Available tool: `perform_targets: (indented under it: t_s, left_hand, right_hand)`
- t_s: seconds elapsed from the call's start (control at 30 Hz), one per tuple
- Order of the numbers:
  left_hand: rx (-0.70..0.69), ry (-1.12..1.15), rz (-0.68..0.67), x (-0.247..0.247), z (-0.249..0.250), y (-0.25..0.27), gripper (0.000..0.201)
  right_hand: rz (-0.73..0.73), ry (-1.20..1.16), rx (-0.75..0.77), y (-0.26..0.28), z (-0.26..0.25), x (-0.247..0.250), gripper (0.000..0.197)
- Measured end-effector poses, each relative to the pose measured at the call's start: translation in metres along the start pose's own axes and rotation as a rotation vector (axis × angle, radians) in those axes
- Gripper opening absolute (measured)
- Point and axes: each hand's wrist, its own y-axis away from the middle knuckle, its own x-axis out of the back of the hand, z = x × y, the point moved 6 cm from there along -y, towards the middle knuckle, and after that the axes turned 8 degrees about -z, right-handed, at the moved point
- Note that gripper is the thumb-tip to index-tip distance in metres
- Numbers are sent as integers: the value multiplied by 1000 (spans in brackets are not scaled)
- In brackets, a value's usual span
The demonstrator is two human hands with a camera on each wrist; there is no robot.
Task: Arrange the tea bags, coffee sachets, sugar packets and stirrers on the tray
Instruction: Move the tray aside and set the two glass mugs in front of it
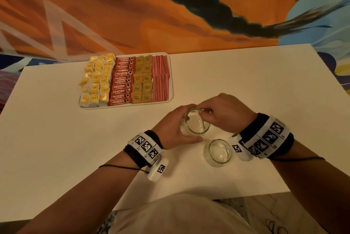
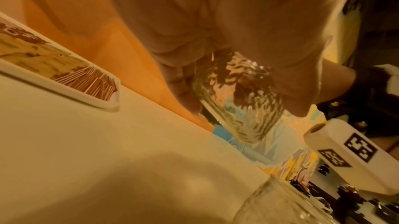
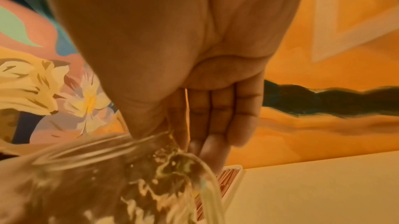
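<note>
A white tray (image 1: 171, 89) at the back left of the table holds rows of yellow tea bags (image 1: 97, 80), red coffee sachets (image 1: 123, 80), brown sugar packets (image 1: 143, 80) and red-and-white stirrers (image 1: 160, 78). Both hands are in front of the tray, off it, on a clear glass jar (image 1: 196, 123). My left hand (image 1: 174, 127) grips the jar's side, thumb on the near side. My right hand (image 1: 223, 114) pinches its rim from above. The left wrist view shows the jar (image 2: 239, 98) tilted in my fingers above the table, with the stirrers (image 2: 92, 81) at the tray's end.
A second glass jar (image 1: 217, 152), with nothing visible in it, stands upright just in front of the held one, between my wrists. The white table (image 1: 56, 139) ends at a painted orange wall behind the tray. The table's near edge is at my lap.
</note>
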Motion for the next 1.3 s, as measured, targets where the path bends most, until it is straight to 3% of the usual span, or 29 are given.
perform_targets:
  t_s: [0.1, 0.27, 0.57, 0.8, 1.17, 1.3]
  left_hand:
    - [-28, 11, 21, 3, -3, 3, 82]
    - [63, 15, 57, 12, -26, 11, 79]
    - [180, 67, 147, 32, -53, 26, 71]
    - [201, 79, 196, 49, -68, 33, 76]
    - [164, 116, 326, 90, -64, 34, 66]
    - [155, 106, 327, 99, -66, 28, 69]
  right_hand:
    - [-80, 51, -27, 7, 2, -11, 21]
    - [-140, 83, -93, 25, 13, -28, 56]
    - [-510, 55, -91, 50, 23, -93, 73]
    - [-440, 92, -57, 20, 14, -90, 59]
    - [-223, -58, -74, -75, 4, -74, 67]
    - [-239, -48, -59, -89, 4, -65, 66]
